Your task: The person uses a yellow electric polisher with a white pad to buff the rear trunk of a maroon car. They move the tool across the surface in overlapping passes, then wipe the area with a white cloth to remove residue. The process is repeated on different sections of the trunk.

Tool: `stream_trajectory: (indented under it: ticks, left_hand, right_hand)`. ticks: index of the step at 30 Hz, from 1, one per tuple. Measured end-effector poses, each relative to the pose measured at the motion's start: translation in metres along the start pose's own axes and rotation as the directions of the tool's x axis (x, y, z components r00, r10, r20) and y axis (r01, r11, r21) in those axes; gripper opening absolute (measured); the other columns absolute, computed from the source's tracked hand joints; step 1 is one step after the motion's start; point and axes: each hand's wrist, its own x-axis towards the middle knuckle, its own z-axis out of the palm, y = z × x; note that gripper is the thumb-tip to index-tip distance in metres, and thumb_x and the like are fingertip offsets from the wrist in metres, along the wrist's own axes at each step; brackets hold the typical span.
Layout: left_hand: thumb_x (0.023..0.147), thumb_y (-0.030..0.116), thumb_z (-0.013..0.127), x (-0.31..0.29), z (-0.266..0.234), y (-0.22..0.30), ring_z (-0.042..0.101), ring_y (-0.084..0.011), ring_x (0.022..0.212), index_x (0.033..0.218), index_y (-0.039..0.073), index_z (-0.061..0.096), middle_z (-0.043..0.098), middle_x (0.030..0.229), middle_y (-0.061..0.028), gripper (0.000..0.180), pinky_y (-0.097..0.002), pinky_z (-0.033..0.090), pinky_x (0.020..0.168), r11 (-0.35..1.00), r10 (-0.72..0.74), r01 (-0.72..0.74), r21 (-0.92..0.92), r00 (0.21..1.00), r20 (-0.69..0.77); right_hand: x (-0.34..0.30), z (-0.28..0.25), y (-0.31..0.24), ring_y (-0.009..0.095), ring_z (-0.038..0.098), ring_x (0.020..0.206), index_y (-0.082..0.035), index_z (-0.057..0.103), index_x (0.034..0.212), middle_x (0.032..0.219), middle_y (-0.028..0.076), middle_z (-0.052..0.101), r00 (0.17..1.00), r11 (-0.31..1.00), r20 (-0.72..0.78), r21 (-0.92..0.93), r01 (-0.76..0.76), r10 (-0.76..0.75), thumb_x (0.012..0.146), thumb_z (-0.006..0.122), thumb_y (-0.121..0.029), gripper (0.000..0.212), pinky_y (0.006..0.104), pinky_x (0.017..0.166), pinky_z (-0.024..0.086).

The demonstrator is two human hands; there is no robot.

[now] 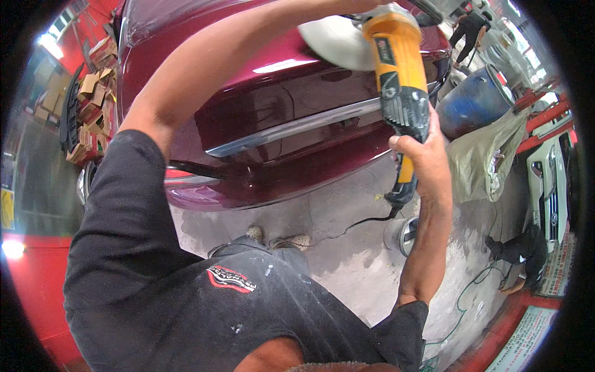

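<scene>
A yellow and black electric polisher [396, 62] is tilted over the rear of a dark red car [279, 105]. Its round whitish pad [338, 42] lies against the glossy paint, above a chrome trim strip. My right hand [424, 152] is wrapped round the black rear grip, thumb across it. From the left, my left arm stretches over the bodywork, and my left hand [356, 5] reaches the polisher's head at the upper edge of the picture. Its fingers are hidden there. A black power cord [365, 220] hangs from the polisher's tail down to the floor.
A metal can [403, 235] stands on the grey floor below my right forearm. A blue drum [477, 102] and a beige cover [486, 155] are at the right. One person crouches lower right near a green hose [462, 304]; another stands far right. Cardboard boxes [93, 105] pile up left.
</scene>
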Motion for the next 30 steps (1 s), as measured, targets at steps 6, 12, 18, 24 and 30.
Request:
stream_trajectory:
  ticks: [6, 12, 18, 24, 30]
  left_hand:
    - [0.094, 0.016, 0.071, -0.118, -0.118, -0.043, 0.052, -0.0105, 0.062, 0.102, 0.002, 0.076, 0.063, 0.066, -0.0045, 0.018, -0.0362, 0.047, 0.057, 0.995, 0.000, 0.015, 0.100, 0.989, -0.150]
    - [0.095, 0.039, 0.077, -0.243, -0.226, -0.081, 0.039, -0.0023, 0.051, 0.079, 0.011, 0.063, 0.046, 0.064, 0.0095, 0.035, -0.0240, 0.027, 0.047, 0.938, -0.325, 0.347, -0.011, 0.865, -0.382]
    - [0.091, 0.043, 0.080, -0.303, -0.296, -0.092, 0.042, -0.0015, 0.053, 0.084, 0.008, 0.068, 0.051, 0.067, 0.0078, 0.038, -0.0222, 0.029, 0.049, 0.838, -0.503, 0.542, -0.067, 0.720, -0.477]
    - [0.094, 0.039, 0.077, -0.290, -0.291, -0.072, 0.037, 0.0003, 0.054, 0.107, 0.009, 0.077, 0.048, 0.066, 0.0109, 0.033, -0.0220, 0.024, 0.049, 0.819, -0.488, 0.574, 0.012, 0.708, -0.511]
    - [0.095, 0.038, 0.077, -0.231, -0.206, -0.063, 0.042, -0.0015, 0.057, 0.109, 0.007, 0.076, 0.052, 0.068, 0.0099, 0.033, -0.0210, 0.029, 0.051, 0.884, -0.377, 0.466, 0.039, 0.760, -0.529]
  right_hand:
    - [-0.008, 0.094, -0.003, 0.019, 0.064, 0.099, -0.002, 0.018, 0.161, 0.128, 0.015, 0.059, 0.975, 0.991, 0.208, -0.090, 0.095, -0.074, 0.073, 0.072, 0.000, 0.104, 0.0321, 0.084, 0.056]
    - [-0.007, 0.202, -0.011, 0.036, 0.066, 0.113, 0.002, 0.007, 0.161, 0.125, 0.031, 0.063, 0.883, 0.969, 0.458, -0.149, 0.196, -0.108, 0.075, 0.068, -0.010, 0.106, 0.0379, 0.102, 0.049]
    - [-0.005, 0.269, -0.017, 0.032, 0.068, 0.091, 0.003, 0.007, 0.161, 0.119, 0.031, 0.064, 0.793, 0.985, 0.608, -0.118, 0.124, -0.027, 0.077, 0.067, -0.009, 0.104, 0.0370, 0.086, 0.053]
    - [0.009, 0.245, -0.021, 0.040, 0.055, 0.133, 0.006, 0.005, 0.161, 0.138, 0.036, 0.054, 0.727, 0.995, 0.687, -0.077, 0.069, 0.003, 0.078, 0.069, -0.012, 0.106, 0.0394, 0.114, 0.038]
    - [0.032, 0.154, -0.007, 0.046, 0.064, 0.114, 0.007, 0.001, 0.159, 0.121, 0.038, 0.060, 0.777, 0.987, 0.627, -0.087, 0.135, -0.052, 0.078, 0.067, -0.013, 0.107, 0.0419, 0.105, 0.046]
